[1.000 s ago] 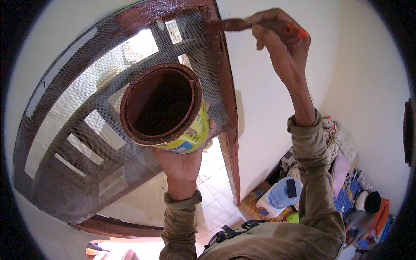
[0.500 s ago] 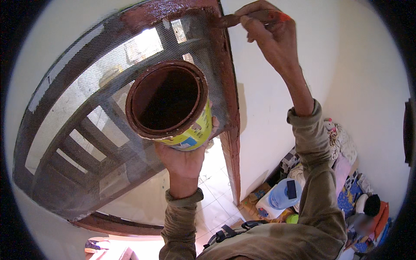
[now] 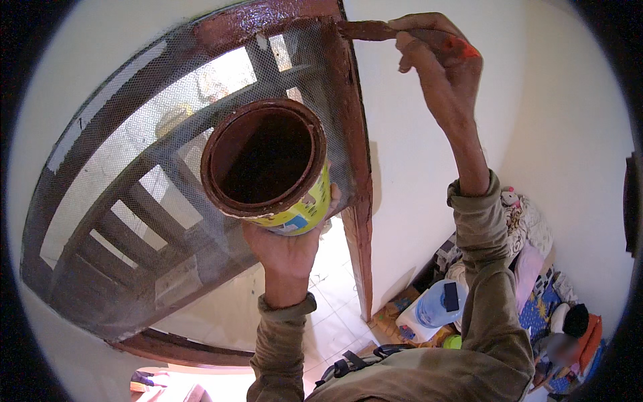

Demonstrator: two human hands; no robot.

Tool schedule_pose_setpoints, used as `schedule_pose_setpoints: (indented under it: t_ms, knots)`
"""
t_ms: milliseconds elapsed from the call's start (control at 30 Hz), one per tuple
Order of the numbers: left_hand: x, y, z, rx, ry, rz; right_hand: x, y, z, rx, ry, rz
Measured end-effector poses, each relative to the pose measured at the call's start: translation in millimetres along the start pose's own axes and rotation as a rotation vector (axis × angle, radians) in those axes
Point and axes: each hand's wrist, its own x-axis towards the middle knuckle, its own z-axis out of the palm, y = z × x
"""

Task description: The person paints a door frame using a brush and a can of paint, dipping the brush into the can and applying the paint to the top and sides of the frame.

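Note:
My left hand [image 3: 287,258] holds up a yellow paint can [image 3: 309,206] from below, its fingers curled round the side. Brown paint coats the can's rim and inner wall; its inside is dark, so the paint level cannot be seen. Above and to the right, my right hand [image 3: 445,74] grips a brown-coated paintbrush [image 3: 368,30]. The brush's tip meets the outer edge of a reddish-brown wooden frame [image 3: 355,124], close to its top corner. Glossy paint shines on the frame's top rail [image 3: 268,15].
Wire mesh [image 3: 201,258] with dark wooden bars behind it fills the frame on the left. A white wall [image 3: 415,181] borders the frame on the right. Below right stand a blue-and-white container [image 3: 439,305] and a heap of cloths and bedding [image 3: 536,254]. White floor tiles [image 3: 331,311] show underneath.
My right hand and the brush have shifted right and slightly down, from the frame's face to its outer edge. The can in my left hand has moved slightly right and down.

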Motion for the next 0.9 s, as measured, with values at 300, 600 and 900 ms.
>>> schedule_pose_setpoints:
  t_ms: [300,600,900]
  knots:
    - [1.1,1.1,-6.0,0.016,0.032,0.037,27.2,-27.6,28.4,0.205,0.213,-0.021]
    - [-0.1,2.4,-7.8,0.046,-0.028,-0.003,49.0,-20.7,32.5,0.029,0.054,-0.082]
    - [-0.5,-1.1,-3.2,-0.04,-0.016,0.032,48.9,-26.6,31.5,-0.072,0.036,-0.033]
